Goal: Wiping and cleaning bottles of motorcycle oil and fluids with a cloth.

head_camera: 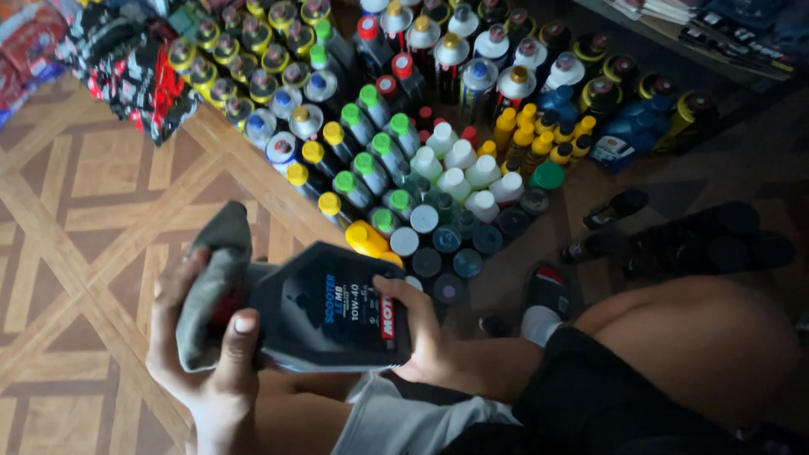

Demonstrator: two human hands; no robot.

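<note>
A black plastic bottle with a printed label lies on its side over my lap. My right hand grips its right end, thumb on the label face. My left hand holds a grey cloth bunched against the bottle's left end, my thumb pressing on the cloth. A yellow cap shows just beyond the bottle's top edge.
Many upright bottles and cans with yellow, green, white, red and blue caps crowd the floor ahead. A blue jug stands at the right, dark bottles lie near it. Black-and-red packets are stacked at left. Patterned wood floor spreads left. My knee is at right.
</note>
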